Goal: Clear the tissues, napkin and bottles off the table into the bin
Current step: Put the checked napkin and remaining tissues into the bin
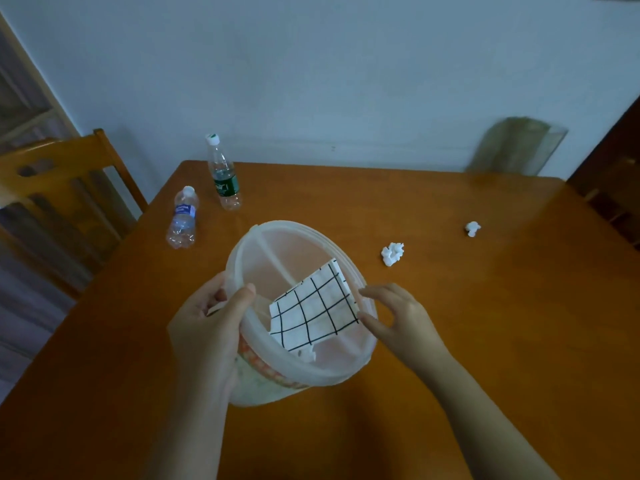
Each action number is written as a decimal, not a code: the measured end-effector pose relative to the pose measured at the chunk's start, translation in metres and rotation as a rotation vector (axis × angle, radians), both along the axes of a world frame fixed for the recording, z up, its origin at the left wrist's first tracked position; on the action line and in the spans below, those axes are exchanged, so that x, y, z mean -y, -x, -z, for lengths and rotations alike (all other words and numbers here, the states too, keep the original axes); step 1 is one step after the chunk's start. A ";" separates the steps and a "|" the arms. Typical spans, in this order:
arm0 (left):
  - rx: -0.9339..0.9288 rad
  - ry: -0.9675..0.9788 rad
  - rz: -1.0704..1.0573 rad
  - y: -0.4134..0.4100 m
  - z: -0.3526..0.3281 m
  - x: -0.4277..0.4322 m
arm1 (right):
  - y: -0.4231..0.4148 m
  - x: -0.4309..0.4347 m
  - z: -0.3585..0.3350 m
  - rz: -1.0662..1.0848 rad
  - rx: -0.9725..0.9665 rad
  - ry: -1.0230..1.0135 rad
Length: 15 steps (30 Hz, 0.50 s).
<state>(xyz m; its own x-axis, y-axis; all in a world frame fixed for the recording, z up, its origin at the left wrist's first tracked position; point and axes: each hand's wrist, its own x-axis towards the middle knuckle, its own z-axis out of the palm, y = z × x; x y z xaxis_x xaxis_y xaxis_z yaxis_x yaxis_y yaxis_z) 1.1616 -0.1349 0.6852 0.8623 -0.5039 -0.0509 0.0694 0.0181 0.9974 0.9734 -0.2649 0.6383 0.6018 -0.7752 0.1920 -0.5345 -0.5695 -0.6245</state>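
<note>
My left hand [207, 317] grasped the near-left rim of the translucent plastic bin [298, 226], thumb hooked over the lip to the inside and the other fingers curled round the outer wall, and the bin was tilted so that its mouth faced up towards me. Inside, just right of my left thumb, lay the white napkin with the black grid [311, 306], leaning flat against the inner wall beside the bin's divider, one torn corner hanging towards the lower rim. My right hand [398, 317] was released and held nothing, its fingers loosely bent at the right side of the rim, fingertips at the lip and the thumb close to the napkin's right corner; whether the thumb touched the paper I could not tell. Beyond my right hand, apart from the bin, a crumpled white tissue [392, 253] lay on the wooden table [502, 358], and a second, smaller crumpled tissue [472, 228] lay farther out to the right of it. Beyond my left hand stood two clear plastic bottles, near each other: the blue-labelled bottle [182, 218] closer to my grip, and the taller green-labelled bottle [223, 173] past it near the far edge. A wooden chair [59, 188] stood off to the left of the table
</note>
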 end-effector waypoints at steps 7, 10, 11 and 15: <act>0.048 -0.036 -0.004 0.015 -0.007 0.069 | 0.024 0.086 0.021 0.106 -0.082 -0.020; 0.032 -0.057 -0.037 0.018 -0.007 0.096 | 0.029 0.121 0.032 0.124 -0.104 -0.043; 0.030 -0.062 -0.053 0.018 -0.006 0.105 | 0.031 0.132 0.037 0.121 -0.107 -0.040; 0.041 -0.093 -0.089 0.020 -0.002 0.136 | 0.034 0.174 0.055 0.112 -0.142 -0.066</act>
<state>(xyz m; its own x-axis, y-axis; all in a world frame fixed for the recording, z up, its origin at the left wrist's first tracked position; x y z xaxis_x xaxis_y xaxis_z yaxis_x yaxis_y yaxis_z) 1.1420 -0.2705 0.6869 0.9059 -0.4197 -0.0574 0.0307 -0.0702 0.9971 0.9397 -0.4392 0.5828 0.5285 -0.8470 0.0577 -0.6778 -0.4619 -0.5721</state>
